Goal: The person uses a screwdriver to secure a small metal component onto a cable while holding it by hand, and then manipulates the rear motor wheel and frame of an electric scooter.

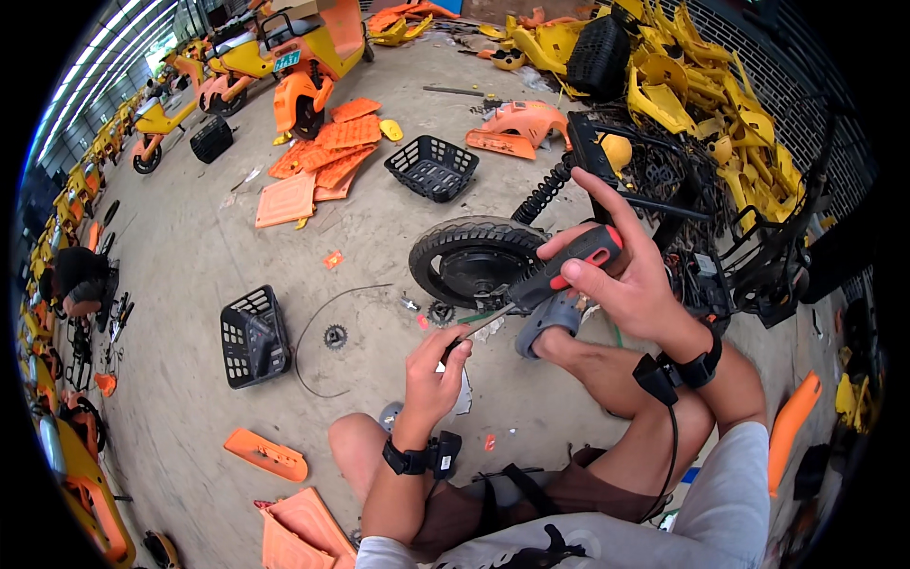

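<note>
My right hand (621, 280) grips the black and red handle of a screwdriver (559, 273), its metal shaft slanting down to the left. My left hand (434, 365) pinches the shaft's tip between its fingers, just above my bare knees. Behind the tool lies a black wheel with a tyre (471, 258), joined to a stripped dark scooter frame (682, 204) with a coil spring. Both wrists wear black bands with small devices. A grey sandal (547, 321) covers my right foot.
A black basket (252, 336) stands on the concrete at left, another basket (432, 167) farther back. A sprocket (335, 336) and a curved wire lie between. Orange panels (322, 156) are stacked beyond, yellow plastic shells (701, 90) piled at right, scooters (284, 66) parked behind.
</note>
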Demonstrator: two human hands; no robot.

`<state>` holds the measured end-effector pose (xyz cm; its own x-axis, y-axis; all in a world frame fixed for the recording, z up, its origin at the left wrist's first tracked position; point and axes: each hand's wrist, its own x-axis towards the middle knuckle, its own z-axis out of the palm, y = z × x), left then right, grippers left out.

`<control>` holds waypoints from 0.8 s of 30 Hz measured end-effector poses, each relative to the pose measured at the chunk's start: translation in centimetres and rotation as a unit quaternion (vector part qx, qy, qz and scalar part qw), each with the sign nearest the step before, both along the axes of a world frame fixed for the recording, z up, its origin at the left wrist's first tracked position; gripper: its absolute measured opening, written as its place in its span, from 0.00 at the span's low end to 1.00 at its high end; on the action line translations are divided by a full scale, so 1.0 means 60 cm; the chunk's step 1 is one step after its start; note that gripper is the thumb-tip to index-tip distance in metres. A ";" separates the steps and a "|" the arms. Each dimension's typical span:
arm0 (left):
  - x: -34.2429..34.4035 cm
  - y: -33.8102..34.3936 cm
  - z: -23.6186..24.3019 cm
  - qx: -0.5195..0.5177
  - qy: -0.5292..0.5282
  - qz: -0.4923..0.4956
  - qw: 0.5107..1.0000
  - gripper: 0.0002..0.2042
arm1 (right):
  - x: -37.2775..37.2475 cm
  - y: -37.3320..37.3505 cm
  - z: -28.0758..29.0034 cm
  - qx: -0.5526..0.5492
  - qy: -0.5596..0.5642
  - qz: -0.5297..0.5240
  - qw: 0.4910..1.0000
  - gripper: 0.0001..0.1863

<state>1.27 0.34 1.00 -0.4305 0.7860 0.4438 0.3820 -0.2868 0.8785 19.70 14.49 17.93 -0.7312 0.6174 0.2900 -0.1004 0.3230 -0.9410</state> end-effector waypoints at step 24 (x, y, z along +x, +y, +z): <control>-0.018 0.016 0.004 0.087 -0.415 -0.045 0.905 0.11 | -0.084 -0.006 -0.238 -0.310 -0.246 0.114 0.911 0.24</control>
<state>0.17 1.28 1.22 -0.6093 0.7841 0.1177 -0.4202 -0.4452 0.7907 14.67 14.14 3.62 -0.8083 0.3674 -0.4600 0.3847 -0.2618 -0.8851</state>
